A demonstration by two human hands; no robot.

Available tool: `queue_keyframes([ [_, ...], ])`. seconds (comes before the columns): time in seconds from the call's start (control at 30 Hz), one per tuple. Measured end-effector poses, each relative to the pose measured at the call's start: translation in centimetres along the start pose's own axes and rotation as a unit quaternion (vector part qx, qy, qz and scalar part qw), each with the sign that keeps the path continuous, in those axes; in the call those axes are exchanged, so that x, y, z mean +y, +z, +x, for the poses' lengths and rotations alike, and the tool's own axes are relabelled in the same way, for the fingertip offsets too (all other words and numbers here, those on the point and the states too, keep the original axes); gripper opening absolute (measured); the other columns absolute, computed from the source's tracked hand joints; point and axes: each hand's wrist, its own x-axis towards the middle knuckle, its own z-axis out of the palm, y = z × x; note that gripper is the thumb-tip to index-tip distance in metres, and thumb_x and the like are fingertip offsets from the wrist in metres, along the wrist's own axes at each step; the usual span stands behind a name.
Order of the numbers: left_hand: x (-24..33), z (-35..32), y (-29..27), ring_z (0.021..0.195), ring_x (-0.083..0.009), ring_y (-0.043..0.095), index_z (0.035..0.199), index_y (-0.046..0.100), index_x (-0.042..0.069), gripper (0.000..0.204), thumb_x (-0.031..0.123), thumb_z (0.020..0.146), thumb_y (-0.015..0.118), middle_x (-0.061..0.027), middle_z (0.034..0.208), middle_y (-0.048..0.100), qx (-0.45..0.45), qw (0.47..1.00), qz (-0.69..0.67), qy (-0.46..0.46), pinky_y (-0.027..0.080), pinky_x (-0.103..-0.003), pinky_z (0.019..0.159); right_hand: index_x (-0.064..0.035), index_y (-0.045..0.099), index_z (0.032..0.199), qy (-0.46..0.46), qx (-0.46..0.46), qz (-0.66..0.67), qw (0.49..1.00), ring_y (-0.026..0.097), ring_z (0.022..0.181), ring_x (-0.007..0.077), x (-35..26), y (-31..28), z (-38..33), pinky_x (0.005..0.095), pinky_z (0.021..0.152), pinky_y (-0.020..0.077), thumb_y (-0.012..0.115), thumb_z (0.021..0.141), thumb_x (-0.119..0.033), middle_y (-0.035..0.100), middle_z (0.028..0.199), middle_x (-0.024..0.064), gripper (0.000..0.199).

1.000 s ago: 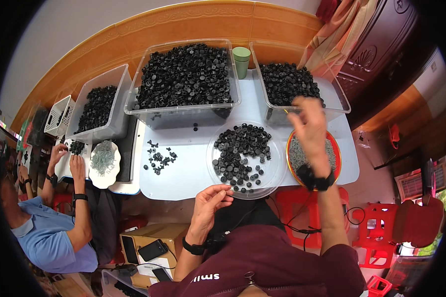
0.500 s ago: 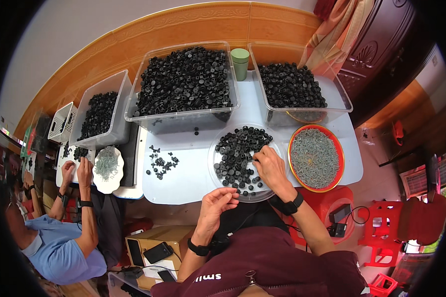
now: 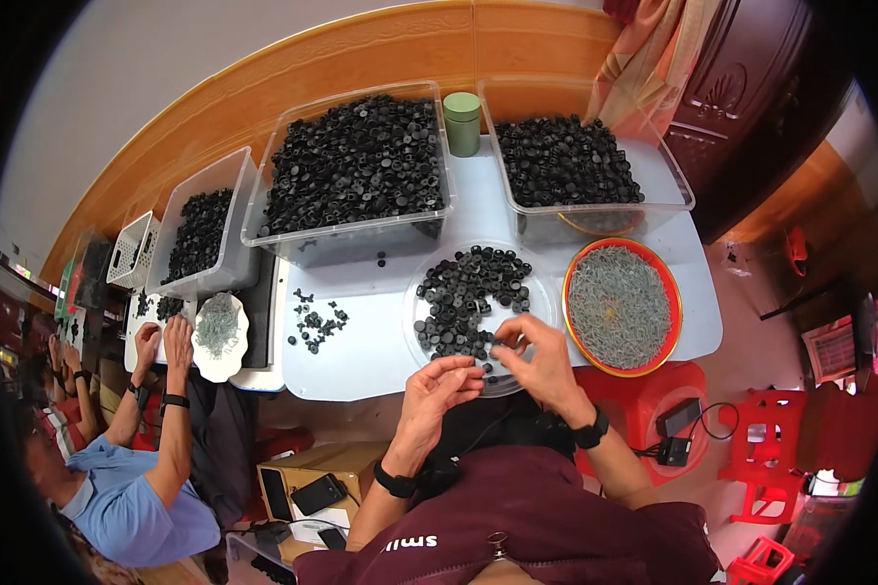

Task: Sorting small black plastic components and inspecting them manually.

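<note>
At left, the left hand (image 3: pixel 431 398) keeps thumb and fingertips in a narrow pinch — any grip cannot be told — with the heap of rounded black parts (image 3: pixel 454 294), showing no clear long axis, at its 12 o'clock in a clear round tray (image 3: pixel 545 300). The right hand (image 3: pixel 546 367), nearer the heap at its 11 o'clock, has fingertips close together, contents unclear; at its 2 o'clock sits a red bowl (image 3: pixel 672 333) of thin grey pieces (image 3: pixel 619 304).

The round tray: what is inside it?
Black parts lie in the tray, with bare floor between some. What lies beneath them is covered; the left hand and right hand hide part of its near edge.
</note>
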Motion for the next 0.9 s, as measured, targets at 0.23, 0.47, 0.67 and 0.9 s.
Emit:
queue_keyframes([
  [0.23,-1.1,1.3,1.1,0.084,-0.0140,0.064,0.105,0.060,0.001,0.020,0.010,0.087,0.058,-0.0090,0.096,0.064,-0.067,0.991,-0.093,-0.070,0.055,-0.027,0.075,-0.0026,0.060,0.077,-0.092,0.074,0.009,0.993,0.056,0.076,0.0218,-1.3,0.7,-3.2,0.0311,0.065,0.0456,0.069,0.067,0.004,0.060,0.081,0.0067,0.015],
  [0.47,-1.4,1.1,1.5,0.080,-0.0176,0.065,0.103,0.059,0.001,0.019,0.008,0.086,0.059,-0.0119,0.092,0.064,-0.058,0.991,-0.101,-0.068,0.056,-0.028,0.074,-0.0022,0.063,0.080,-0.081,0.122,-0.032,0.989,0.057,0.078,0.0248,-0.7,-1.9,-4.0,0.0331,0.066,0.0471,0.071,0.067,-0.002,0.057,0.084,0.0089,0.016],
  [0.67,-1.7,1.2,1.1,0.080,-0.0176,0.065,0.102,0.059,0.000,0.017,0.008,0.087,0.058,-0.0130,0.092,0.065,-0.045,0.992,-0.097,-0.061,0.056,-0.027,0.073,-0.0015,0.062,0.079,0.036,0.225,-0.269,0.936,0.056,0.077,0.0297,5.1,-8.6,-3.4,0.0385,0.066,0.0444,0.066,0.071,-0.004,0.057,0.078,0.0108,0.009],
  [0.9,-1.9,1.1,1.0,0.079,-0.0162,0.065,0.102,0.059,-0.001,0.018,0.008,0.087,0.058,-0.0126,0.092,0.065,-0.041,0.993,-0.083,-0.078,0.056,-0.026,0.072,-0.0025,0.063,0.078,0.120,0.202,-0.331,0.914,0.055,0.079,0.0303,5.7,-9.5,-2.3,0.0405,0.066,0.0446,0.066,0.072,-0.006,0.056,0.080,0.0102,0.008],
])
